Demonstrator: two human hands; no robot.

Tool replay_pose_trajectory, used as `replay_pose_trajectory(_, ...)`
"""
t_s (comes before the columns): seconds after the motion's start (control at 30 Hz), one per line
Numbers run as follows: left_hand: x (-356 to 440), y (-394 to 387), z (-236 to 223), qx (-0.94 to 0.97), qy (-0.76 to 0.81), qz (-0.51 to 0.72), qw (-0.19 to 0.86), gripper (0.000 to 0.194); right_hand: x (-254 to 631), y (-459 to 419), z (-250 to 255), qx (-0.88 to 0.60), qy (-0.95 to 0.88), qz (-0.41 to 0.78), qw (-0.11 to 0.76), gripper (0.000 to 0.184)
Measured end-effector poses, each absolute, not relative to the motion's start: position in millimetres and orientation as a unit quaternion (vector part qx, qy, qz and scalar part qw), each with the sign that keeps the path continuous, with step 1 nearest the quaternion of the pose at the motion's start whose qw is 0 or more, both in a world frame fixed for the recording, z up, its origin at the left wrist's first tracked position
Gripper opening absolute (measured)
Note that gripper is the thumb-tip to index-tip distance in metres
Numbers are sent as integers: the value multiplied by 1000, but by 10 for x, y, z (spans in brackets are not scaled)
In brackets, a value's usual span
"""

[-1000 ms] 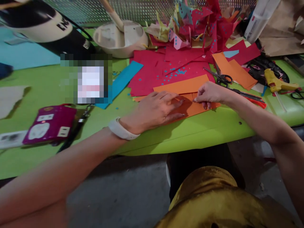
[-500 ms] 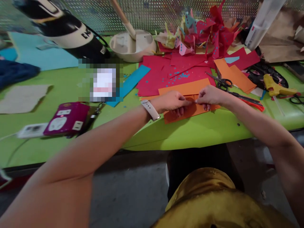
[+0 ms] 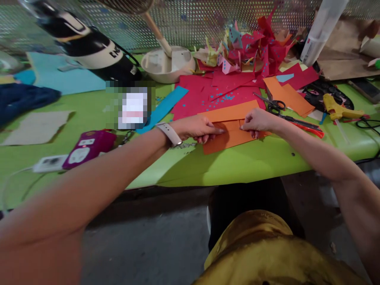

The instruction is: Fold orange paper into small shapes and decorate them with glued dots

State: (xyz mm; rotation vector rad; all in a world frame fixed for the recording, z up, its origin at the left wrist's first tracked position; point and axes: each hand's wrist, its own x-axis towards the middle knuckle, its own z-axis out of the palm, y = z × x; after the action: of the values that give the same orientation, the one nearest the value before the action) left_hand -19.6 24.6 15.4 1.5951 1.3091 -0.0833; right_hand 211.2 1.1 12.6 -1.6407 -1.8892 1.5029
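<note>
Orange paper (image 3: 215, 147) lies at the table's front edge, with an upper orange strip (image 3: 228, 111) behind it. My left hand (image 3: 197, 128), wearing a white watch band, is closed at the paper's left side, thumb and forefinger pointing inward with the other fingers curled. On the right, my right hand (image 3: 257, 120) pinches the orange paper near a small upright edge or slit; its fingertips partly hide the spot. Scissors (image 3: 276, 106) and a red-and-black cutter (image 3: 305, 126) lie just right of my right hand.
Red sheets (image 3: 192, 97) with small blue bits lie behind the orange paper, and a pile of folded paper pieces (image 3: 246, 47) rises farther back. A blue strip (image 3: 168, 107), a purple socket box (image 3: 89, 149) and a black bottle (image 3: 97, 51) are leftward; a yellow glue gun (image 3: 334, 107) is rightward.
My left hand has slid left, away from my right hand, along the orange paper. My right hand keeps its pinch in nearly the same spot. The view has shifted slightly.
</note>
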Motion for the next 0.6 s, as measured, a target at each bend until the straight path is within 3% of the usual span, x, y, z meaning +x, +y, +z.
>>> replay_pose_trajectory(0.2,-294,151,189,678,537,49,500,48,2160,-24,161,-540,-686,466,148,25)
replay_pose_trajectory(0.33,-218,140,310,666,549,150,482,41,2253,7,213,-560,-766,244,199,13)
replay_pose_trajectory(0.43,-125,172,382,656,550,208,473,42,2284,33,191,-533,-832,83,131,22)
replay_pose_trajectory(0.6,19,237,372,647,526,271,480,42,2235,59,82,-489,-872,-20,22,25)
